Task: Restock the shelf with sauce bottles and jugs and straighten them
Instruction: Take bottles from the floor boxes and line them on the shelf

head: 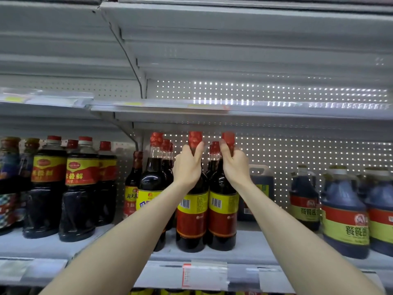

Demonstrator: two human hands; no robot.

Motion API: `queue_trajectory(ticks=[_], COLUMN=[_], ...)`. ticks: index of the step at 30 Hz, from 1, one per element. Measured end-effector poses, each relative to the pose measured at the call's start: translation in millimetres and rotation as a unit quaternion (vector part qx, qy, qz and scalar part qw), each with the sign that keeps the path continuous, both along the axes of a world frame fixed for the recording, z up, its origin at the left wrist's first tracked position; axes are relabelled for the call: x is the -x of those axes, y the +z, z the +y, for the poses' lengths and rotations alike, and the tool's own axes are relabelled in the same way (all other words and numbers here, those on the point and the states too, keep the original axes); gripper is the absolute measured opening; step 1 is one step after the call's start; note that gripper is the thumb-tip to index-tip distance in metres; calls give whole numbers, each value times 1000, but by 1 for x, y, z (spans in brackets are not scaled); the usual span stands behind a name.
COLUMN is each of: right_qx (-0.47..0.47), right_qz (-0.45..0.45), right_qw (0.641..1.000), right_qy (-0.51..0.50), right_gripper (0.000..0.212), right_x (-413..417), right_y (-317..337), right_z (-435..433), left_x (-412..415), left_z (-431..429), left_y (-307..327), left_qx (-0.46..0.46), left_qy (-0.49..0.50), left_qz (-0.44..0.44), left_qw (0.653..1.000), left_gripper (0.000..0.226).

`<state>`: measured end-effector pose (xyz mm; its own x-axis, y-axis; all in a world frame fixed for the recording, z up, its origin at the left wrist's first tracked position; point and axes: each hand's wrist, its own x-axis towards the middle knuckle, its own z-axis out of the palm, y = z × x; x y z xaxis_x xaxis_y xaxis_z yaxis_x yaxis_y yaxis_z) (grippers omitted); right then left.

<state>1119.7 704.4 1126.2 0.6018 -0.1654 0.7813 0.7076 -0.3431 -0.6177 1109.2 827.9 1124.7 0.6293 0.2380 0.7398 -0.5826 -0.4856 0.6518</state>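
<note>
Two tall dark sauce bottles with red caps and yellow-and-red labels stand side by side at the front of the grey shelf [251,248]. My left hand [187,165] grips the neck of the left bottle [192,220]. My right hand [235,165] grips the neck of the right bottle [222,218]. Both bottles show their barcode side and stand upright on the shelf. More bottles of the same kind [153,177] stand just to the left and behind.
Wider dark bottles with red-yellow labels [79,188] fill the shelf's left part. Handled jugs [345,216] stand at the right, and one dark jug [262,184] sits behind my right arm. The shelf above [234,108] hangs close over the caps. Price tags [204,275] line the front edge.
</note>
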Motion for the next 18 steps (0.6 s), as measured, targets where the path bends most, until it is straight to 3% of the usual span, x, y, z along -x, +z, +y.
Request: queue_trajectory(ticks=[4, 8, 12, 18], right_qx=[16, 27, 58, 71], right_qz=[46, 84, 103, 121], right_qw=[999, 996, 993, 989], right_qy=[-1, -14, -28, -38], right_gripper=[51, 60, 62, 62], right_x=[-8, -19, -26, -23], right_y=[3, 0, 1, -3], right_z=[1, -1, 0, 1], left_x=[-16, -26, -32, -33], left_z=[2, 2, 0, 4], left_y=[4, 2, 3, -5], left_qx=[-17, -36, -46, -51], left_qy=[1, 12, 24, 16], left_qz=[22, 57, 59, 37], left_qw=[1000, 998, 997, 998], left_gripper=[54, 41, 55, 38])
